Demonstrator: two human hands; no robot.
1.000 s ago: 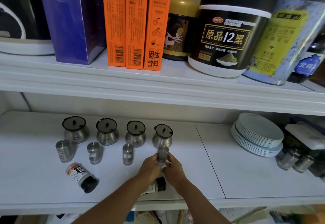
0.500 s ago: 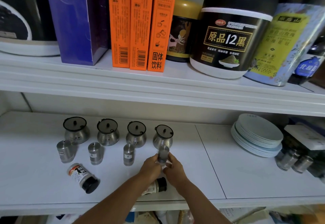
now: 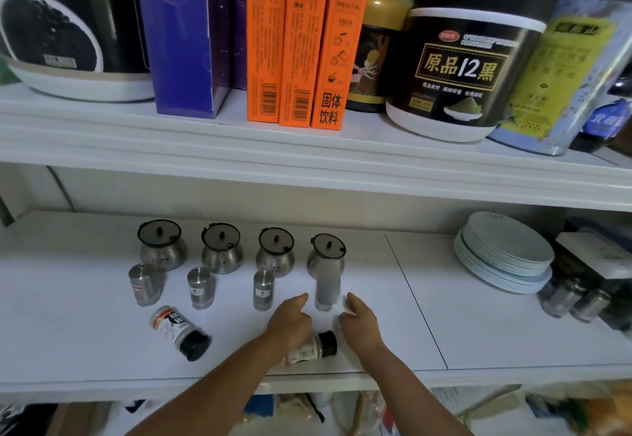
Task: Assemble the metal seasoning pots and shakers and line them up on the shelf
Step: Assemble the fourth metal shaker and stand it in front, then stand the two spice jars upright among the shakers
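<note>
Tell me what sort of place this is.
Probably a home kitchen pantry or storage shelf: lidded metal seasoning pots and shakers stand in rows on a white shelf, with stacked plates beside them and boxed drink mixes on the shelf above.

This looks like a home kitchen pantry, built of white painted shelves (image 3: pixel 307 148). Across the top of the frame the upper shelf is packed with groceries: three tall orange drink-mix cartons (image 3: pixel 297 42), a purple cardboard box (image 3: pixel 184 35), a big black-and-white food tub with gold lettering (image 3: pixel 468 59) and a yellow-labelled tin (image 3: pixel 567 73) at the upper right. At the centre right, a stack of pale round dinner plates (image 3: pixel 504 254) sits on the lower shelf. Left of it stand rows of small steel seasoning pots with dark lids (image 3: pixel 160 246) and steel shakers (image 3: pixel 201 288), with two black-capped spice bottles (image 3: pixel 179 332) lying near the front edge.
</note>
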